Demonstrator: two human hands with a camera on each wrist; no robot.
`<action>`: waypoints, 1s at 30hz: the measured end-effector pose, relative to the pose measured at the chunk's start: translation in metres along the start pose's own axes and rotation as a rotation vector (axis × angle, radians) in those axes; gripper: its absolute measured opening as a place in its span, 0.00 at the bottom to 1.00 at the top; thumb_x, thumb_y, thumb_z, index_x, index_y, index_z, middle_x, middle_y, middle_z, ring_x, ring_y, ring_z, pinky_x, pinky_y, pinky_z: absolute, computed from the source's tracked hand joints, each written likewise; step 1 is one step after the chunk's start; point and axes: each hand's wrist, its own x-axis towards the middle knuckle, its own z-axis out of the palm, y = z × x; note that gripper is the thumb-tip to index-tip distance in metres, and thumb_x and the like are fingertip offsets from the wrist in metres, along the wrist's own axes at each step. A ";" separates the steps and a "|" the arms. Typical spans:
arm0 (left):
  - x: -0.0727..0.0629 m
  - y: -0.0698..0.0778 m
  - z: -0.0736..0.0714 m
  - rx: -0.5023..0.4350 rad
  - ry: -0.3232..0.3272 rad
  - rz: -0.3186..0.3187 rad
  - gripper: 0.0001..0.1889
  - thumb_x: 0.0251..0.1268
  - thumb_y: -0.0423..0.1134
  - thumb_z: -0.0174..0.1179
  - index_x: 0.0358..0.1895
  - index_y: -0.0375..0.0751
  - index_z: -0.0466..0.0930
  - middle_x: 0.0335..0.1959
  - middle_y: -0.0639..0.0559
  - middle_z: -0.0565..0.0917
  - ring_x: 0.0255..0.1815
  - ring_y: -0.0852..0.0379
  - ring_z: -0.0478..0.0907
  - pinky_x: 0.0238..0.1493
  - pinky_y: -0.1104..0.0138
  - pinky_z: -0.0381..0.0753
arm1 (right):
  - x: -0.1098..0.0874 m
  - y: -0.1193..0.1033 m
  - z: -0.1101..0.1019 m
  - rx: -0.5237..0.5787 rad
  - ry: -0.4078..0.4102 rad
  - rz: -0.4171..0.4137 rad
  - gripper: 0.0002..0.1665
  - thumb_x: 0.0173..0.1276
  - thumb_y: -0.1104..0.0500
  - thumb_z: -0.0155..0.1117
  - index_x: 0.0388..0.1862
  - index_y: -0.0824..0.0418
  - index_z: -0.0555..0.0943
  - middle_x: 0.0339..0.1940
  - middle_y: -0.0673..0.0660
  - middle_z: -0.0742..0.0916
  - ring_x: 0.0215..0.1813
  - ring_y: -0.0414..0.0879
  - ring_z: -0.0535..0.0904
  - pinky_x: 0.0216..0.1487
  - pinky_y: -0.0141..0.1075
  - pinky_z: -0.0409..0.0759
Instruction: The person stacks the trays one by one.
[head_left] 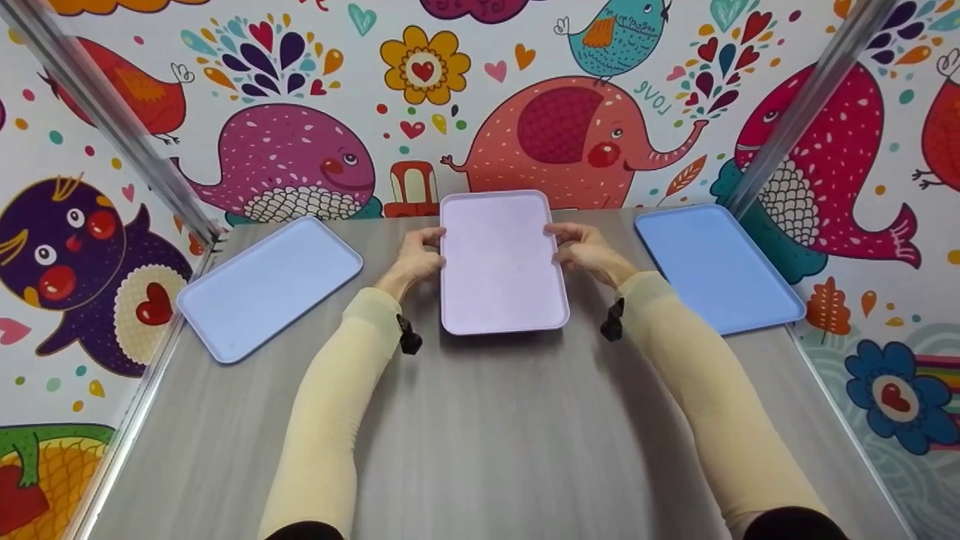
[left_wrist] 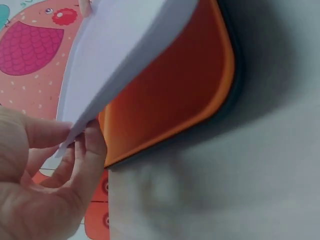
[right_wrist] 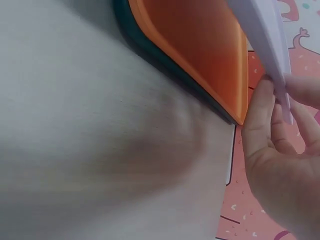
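A pale lilac tray [head_left: 504, 262] is held by its two long sides, raised above the table. My left hand [head_left: 416, 259] pinches its left edge, thumb on top and fingers beneath, as the left wrist view shows. On the opposite edge my right hand [head_left: 589, 251] pinches the rim in the same manner. Below the lilac tray lies an orange tray [left_wrist: 170, 90], stacked on a dark green one [right_wrist: 155, 62]; both are hidden in the head view. Air shows between the lilac tray and the orange one.
A light blue tray [head_left: 270, 289] lies at an angle on the left of the grey table [head_left: 502, 450]. A deeper blue tray [head_left: 720, 266] lies on the right, by the side edge. A wall [head_left: 420, 135] printed with cartoon animals stands along the back.
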 end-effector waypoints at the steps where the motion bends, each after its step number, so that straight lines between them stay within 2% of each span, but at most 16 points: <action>1: 0.000 -0.001 -0.001 0.005 0.002 -0.017 0.41 0.65 0.17 0.58 0.85 0.36 0.71 0.74 0.30 0.78 0.67 0.41 0.78 0.73 0.44 0.87 | 0.001 0.000 0.003 -0.003 0.001 -0.001 0.42 0.72 0.69 0.69 0.82 0.46 0.80 0.68 0.59 0.84 0.63 0.55 0.82 0.68 0.52 0.88; 5: 0.003 -0.008 -0.002 0.038 0.015 -0.083 0.40 0.68 0.18 0.58 0.85 0.40 0.72 0.76 0.33 0.79 0.69 0.41 0.77 0.76 0.43 0.86 | 0.006 0.003 0.012 -0.029 -0.004 -0.022 0.41 0.70 0.71 0.67 0.82 0.51 0.81 0.60 0.60 0.84 0.57 0.53 0.82 0.56 0.46 0.91; 8: 0.009 -0.011 0.000 0.066 0.026 -0.117 0.40 0.68 0.19 0.57 0.85 0.42 0.73 0.75 0.35 0.80 0.69 0.41 0.78 0.74 0.44 0.87 | 0.009 0.005 0.016 -0.055 0.005 -0.035 0.41 0.70 0.73 0.65 0.81 0.55 0.80 0.57 0.60 0.82 0.56 0.52 0.79 0.52 0.43 0.89; 11: 0.018 -0.016 0.004 0.102 0.041 -0.132 0.40 0.66 0.20 0.57 0.83 0.43 0.75 0.74 0.36 0.82 0.69 0.42 0.79 0.70 0.45 0.89 | 0.012 0.008 0.018 -0.075 0.018 -0.031 0.40 0.70 0.74 0.65 0.82 0.57 0.80 0.56 0.60 0.81 0.58 0.53 0.78 0.54 0.44 0.89; 14: 0.036 -0.029 0.008 0.181 0.081 -0.132 0.38 0.64 0.21 0.58 0.80 0.43 0.79 0.70 0.38 0.84 0.66 0.43 0.80 0.66 0.48 0.90 | 0.015 0.009 0.020 -0.093 0.022 -0.022 0.40 0.71 0.73 0.65 0.82 0.58 0.79 0.57 0.61 0.81 0.60 0.54 0.78 0.59 0.46 0.90; 16: 0.038 -0.030 0.011 0.223 0.108 -0.138 0.35 0.65 0.23 0.59 0.78 0.41 0.80 0.70 0.38 0.85 0.68 0.43 0.81 0.71 0.50 0.88 | 0.017 0.009 0.021 -0.107 0.014 -0.017 0.40 0.72 0.73 0.64 0.83 0.58 0.78 0.58 0.61 0.81 0.61 0.54 0.78 0.62 0.48 0.90; 18: 0.038 -0.030 0.013 0.236 0.128 -0.146 0.34 0.67 0.23 0.59 0.78 0.40 0.80 0.71 0.39 0.85 0.71 0.42 0.81 0.77 0.50 0.84 | 0.020 0.008 0.022 -0.124 0.011 -0.014 0.40 0.72 0.73 0.64 0.83 0.59 0.78 0.59 0.62 0.81 0.61 0.54 0.78 0.63 0.49 0.90; 21: 0.025 -0.016 0.018 0.229 0.134 -0.158 0.32 0.72 0.24 0.58 0.79 0.40 0.79 0.74 0.38 0.84 0.77 0.41 0.79 0.85 0.48 0.77 | 0.025 0.007 0.023 -0.157 0.019 0.002 0.40 0.72 0.73 0.63 0.83 0.60 0.77 0.60 0.63 0.81 0.61 0.54 0.78 0.63 0.48 0.90; 26: 0.022 -0.013 0.024 0.256 0.143 -0.167 0.29 0.77 0.27 0.59 0.79 0.42 0.79 0.75 0.41 0.83 0.76 0.44 0.79 0.85 0.50 0.77 | 0.032 0.006 0.023 -0.177 0.049 0.034 0.41 0.70 0.74 0.60 0.83 0.60 0.77 0.62 0.63 0.82 0.60 0.53 0.79 0.58 0.43 0.90; 30: 0.025 -0.015 0.025 0.254 0.156 -0.175 0.29 0.77 0.27 0.59 0.79 0.42 0.80 0.74 0.41 0.84 0.75 0.44 0.79 0.85 0.49 0.77 | 0.035 0.006 0.025 -0.175 0.063 0.023 0.42 0.70 0.76 0.58 0.84 0.60 0.76 0.62 0.64 0.81 0.58 0.53 0.78 0.50 0.39 0.86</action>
